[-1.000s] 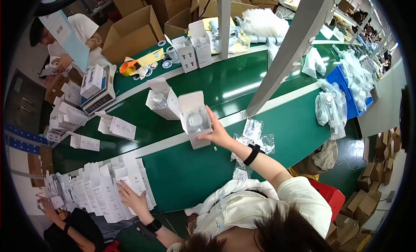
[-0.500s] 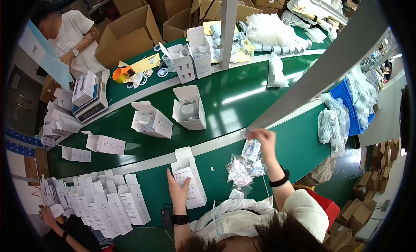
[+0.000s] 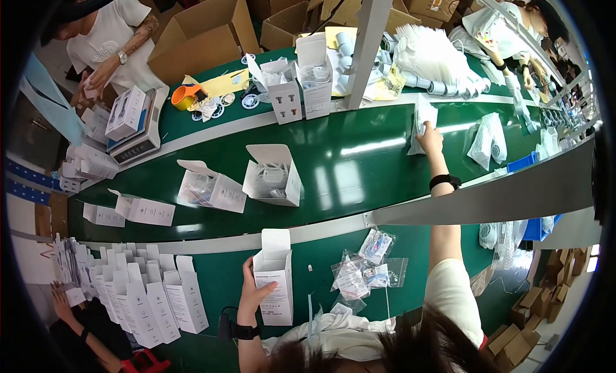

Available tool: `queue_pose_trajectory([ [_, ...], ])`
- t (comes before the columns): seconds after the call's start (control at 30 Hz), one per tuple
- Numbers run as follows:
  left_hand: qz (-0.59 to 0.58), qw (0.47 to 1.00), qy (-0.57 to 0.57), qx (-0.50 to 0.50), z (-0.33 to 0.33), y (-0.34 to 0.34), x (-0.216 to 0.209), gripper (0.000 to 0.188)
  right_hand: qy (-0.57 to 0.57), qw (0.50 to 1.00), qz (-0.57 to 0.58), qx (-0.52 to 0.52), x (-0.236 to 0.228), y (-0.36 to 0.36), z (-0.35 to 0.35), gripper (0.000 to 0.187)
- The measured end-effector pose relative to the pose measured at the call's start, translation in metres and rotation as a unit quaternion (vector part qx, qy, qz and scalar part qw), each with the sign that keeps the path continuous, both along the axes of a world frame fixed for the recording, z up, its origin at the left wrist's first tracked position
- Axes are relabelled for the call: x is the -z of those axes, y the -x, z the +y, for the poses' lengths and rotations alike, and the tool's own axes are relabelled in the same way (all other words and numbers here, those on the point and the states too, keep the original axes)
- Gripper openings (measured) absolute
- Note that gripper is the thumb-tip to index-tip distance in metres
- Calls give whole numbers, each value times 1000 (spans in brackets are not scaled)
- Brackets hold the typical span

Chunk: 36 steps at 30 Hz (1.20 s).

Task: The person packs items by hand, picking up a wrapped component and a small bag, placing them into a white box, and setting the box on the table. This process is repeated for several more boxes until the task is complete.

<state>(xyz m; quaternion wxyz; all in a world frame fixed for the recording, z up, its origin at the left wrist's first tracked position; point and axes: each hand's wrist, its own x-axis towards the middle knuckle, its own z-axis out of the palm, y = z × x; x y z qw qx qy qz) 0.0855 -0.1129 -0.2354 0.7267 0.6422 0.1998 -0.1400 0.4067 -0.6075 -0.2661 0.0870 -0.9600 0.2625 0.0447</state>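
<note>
My left hand point(image 3: 252, 294) is wrapped round a white carton point(image 3: 274, 302) on the near green bench, thumb across its printed front; the carton's top flap stands up. My right arm stretches over the metal rail, and my right hand point(image 3: 431, 140) has its fingers closed on a whitish plastic bag point(image 3: 420, 116) on the far green surface. What the bag holds cannot be made out. Between my arms lie several small clear packets point(image 3: 351, 277) with printed inserts. A tiny pale piece point(image 3: 310, 268) lies beside the carton.
Open filled cartons point(image 3: 274, 177) and smaller boxes point(image 3: 149, 209) stand across the rail point(image 3: 321, 232). Rows of open cartons point(image 3: 151, 309) fill the near left, a co-worker's hand point(image 3: 62, 302) beside them. Another bag point(image 3: 489, 142) lies far right. A metal post point(image 3: 371, 49) rises at the back.
My right hand has left the small packets and reached forward over the rail to the plastic bag. My left hand stays on the carton. The view has shifted, and filled cartons sit farther left.
</note>
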Motion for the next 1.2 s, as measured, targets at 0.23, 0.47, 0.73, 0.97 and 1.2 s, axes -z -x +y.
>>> queue_pose_trajectory([
  [0.23,-114,966,-118,198,5,-2,-23,83,40,965,186,-180,2,79,24,71],
  [0.47,-235,917,-215,240,-38,-23,-62,78,-273,936,-153,-159,-2,132,-13,83],
  [0.73,-430,834,-334,91,-75,-3,-33,77,-717,570,-396,-75,-149,309,112,82],
  [0.97,-465,836,-291,0,-90,6,-20,80,-725,508,-459,72,-156,298,276,93],
  [1.2,-398,849,-334,-94,-81,21,0,81,-347,763,-459,-295,-95,298,318,70],
])
